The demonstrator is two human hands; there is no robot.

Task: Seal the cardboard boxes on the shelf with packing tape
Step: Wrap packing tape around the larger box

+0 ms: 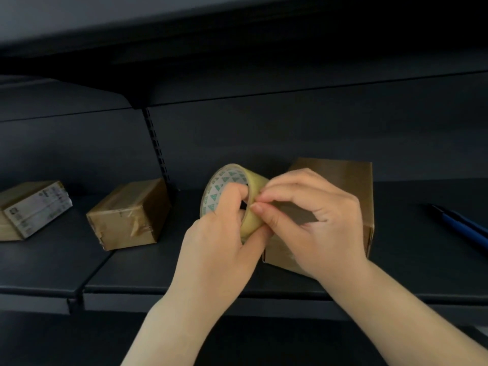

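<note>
Dark metal shelf w/ another one overhead, pretty dim lighting. Three cardboard boxes on it: a labelled box far left, a small box in the middle that already has tape on its front, and a bigger box on the right, partly behind the hands. Blue pen-looking thing off to the right edge, can't tell exactly what it is.

Tape roll is held up in front of the bigger box. Left hand has its grip closed on the roll, fingers hooked thru the core, thumb under the outside. Right hand is pinching at the outer wrap w/ fingertips, prob hunting for the loose end, tho I can't see the end itself.

Handling-wise imo: roll is light and rigid, so the core hold is the right spot. The tape itself is thin, sticky, floppy, folds on itself easily, so pinch just the end and pull straight. Boxes look light, might slide.
</note>
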